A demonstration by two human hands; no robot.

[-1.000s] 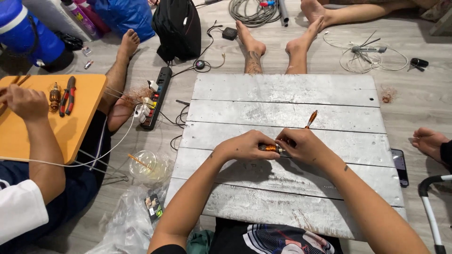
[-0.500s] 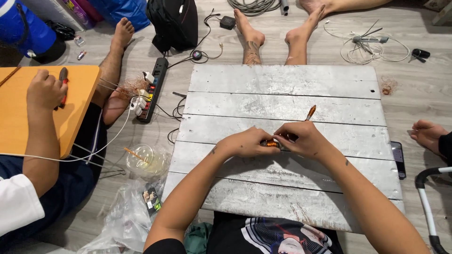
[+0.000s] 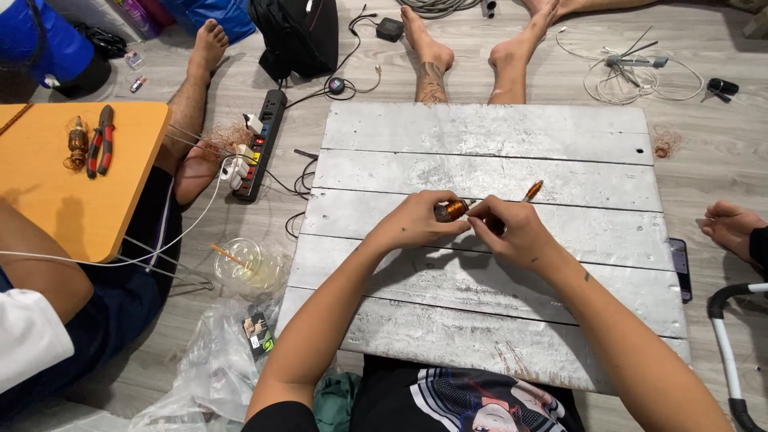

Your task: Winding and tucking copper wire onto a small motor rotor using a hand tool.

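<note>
My left hand (image 3: 416,220) pinches a small copper-wound coil (image 3: 453,210) over the middle of a whitewashed plank board (image 3: 512,152). My right hand (image 3: 516,232) meets it from the right, fingers closed on the coil's end and on a thin tool with an orange handle (image 3: 533,190) that sticks up and away to the right. Both hands touch each other just above the board.
A person sits to the left at an orange board (image 3: 96,200) with red pliers (image 3: 102,140) and another coil (image 3: 78,144). A black power strip (image 3: 260,144), plastic cup (image 3: 244,268) and bags lie on the floor. Bare feet (image 3: 428,52) rest beyond the board; a phone (image 3: 680,268) lies right.
The neighbour's hand has left the orange board, showing the pliers and coil on it. My hands stay together on the coil, turned slightly.
</note>
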